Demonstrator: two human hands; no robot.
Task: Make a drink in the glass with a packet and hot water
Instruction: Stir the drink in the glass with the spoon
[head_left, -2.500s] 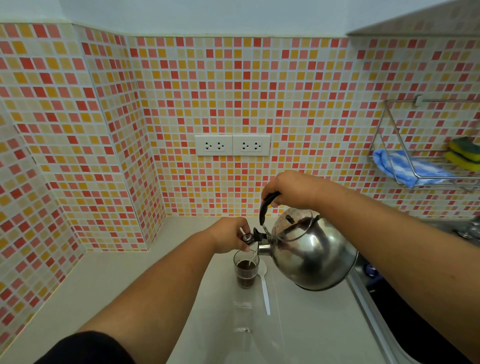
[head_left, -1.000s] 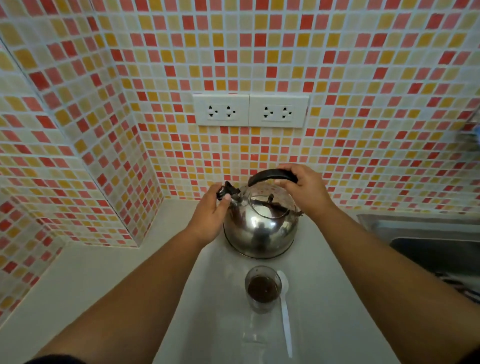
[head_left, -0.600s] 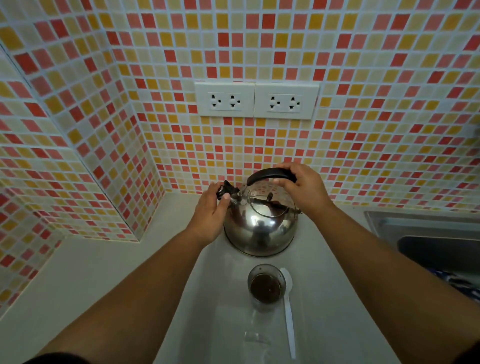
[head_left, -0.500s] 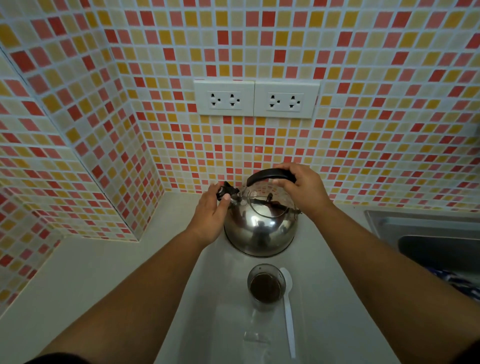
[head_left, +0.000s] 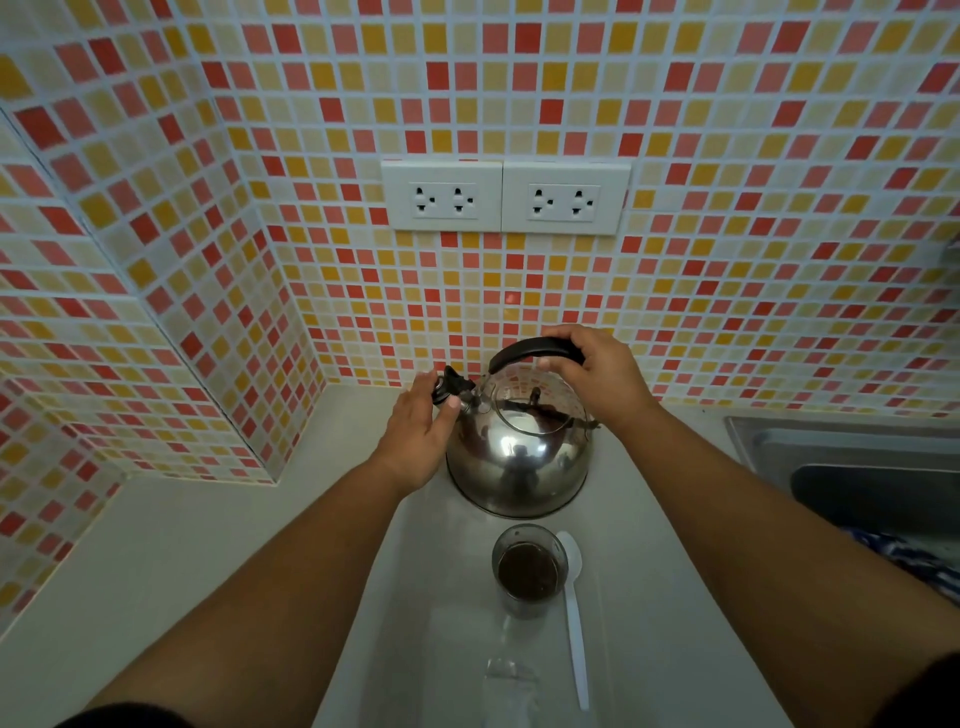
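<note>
Hands (head_left: 421, 436) steady upright kettle (head_left: 519, 462), spout pointing left.

The table (head_left: 197, 561) is a pale, smooth surface that runs into a tiled corner at its back left and meets a steel sink (head_left: 852, 467) along its right edge. A shiny metal kettle (head_left: 519, 467) stands upright on it near the back edge. Just in front of the kettle, apart from it, stands a small glass (head_left: 529, 577) holding dark liquid. A white plastic spoon (head_left: 575, 618) lies flat just right of the glass, bowl toward the back edge and handle toward the front. A clear, empty packet (head_left: 511, 686) lies flat in front of the glass, near the front edge.
</note>
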